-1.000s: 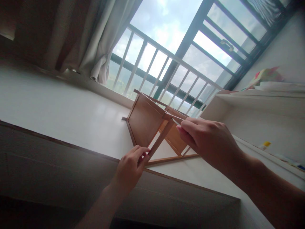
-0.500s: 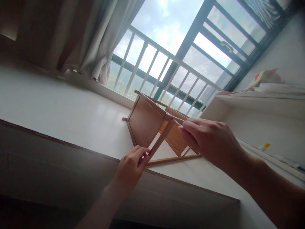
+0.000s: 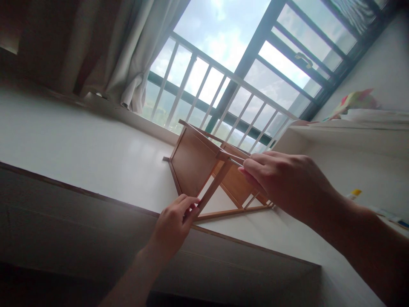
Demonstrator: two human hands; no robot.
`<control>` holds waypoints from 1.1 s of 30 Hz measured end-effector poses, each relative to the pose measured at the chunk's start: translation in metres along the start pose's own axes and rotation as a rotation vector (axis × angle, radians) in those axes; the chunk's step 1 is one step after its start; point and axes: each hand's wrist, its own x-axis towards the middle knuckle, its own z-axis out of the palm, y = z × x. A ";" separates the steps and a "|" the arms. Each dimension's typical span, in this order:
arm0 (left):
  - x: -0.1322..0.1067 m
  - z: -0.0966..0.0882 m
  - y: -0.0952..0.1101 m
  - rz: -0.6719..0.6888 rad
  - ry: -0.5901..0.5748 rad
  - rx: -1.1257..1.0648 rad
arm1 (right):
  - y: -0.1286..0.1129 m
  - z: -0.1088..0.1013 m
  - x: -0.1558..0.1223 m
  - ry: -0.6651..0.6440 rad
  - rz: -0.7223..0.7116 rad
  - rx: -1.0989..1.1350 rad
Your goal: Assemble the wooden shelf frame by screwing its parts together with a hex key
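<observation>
A small brown wooden shelf unit (image 3: 195, 158) with flat panels and slim rails lies tilted on the white surface, close to its front edge. My left hand (image 3: 174, 219) grips the lower end of the near rail (image 3: 213, 187) between thumb and fingers. My right hand (image 3: 281, 177) is closed around a tool with a thin metal shaft (image 3: 235, 162); its handle is hidden in my fist. The tip of that shaft meets the upper corner of the near rail. Behind my right hand, part of the unit's far panel and rails is covered.
The white tabletop (image 3: 79, 149) ends at a dark-edged front. A grey curtain (image 3: 140, 55) hangs at the left of a window with a white railing (image 3: 236, 79). On the right are a white shelf (image 3: 345, 132) with cloth on it and a yellow-capped bottle (image 3: 355, 194).
My right hand has turned slightly and shifted a little up and right, with the tool's tip still at the corner. My left hand keeps its grip on the rail.
</observation>
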 end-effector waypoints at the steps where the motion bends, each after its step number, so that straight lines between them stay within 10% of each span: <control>1: 0.000 0.000 0.000 -0.003 0.002 0.000 | 0.000 0.001 0.000 -0.007 0.025 0.040; 14: -0.001 0.004 -0.002 0.004 0.029 0.030 | -0.051 0.018 0.010 0.003 0.983 1.913; 21: -0.003 0.005 -0.003 0.011 0.038 0.077 | -0.045 0.019 0.002 0.100 0.933 1.668; 28: -0.003 0.005 -0.004 0.011 0.023 0.056 | -0.024 0.008 -0.007 -0.050 0.324 0.707; 33: -0.003 0.005 -0.004 0.016 0.029 0.056 | -0.012 0.010 -0.002 -0.046 0.211 0.290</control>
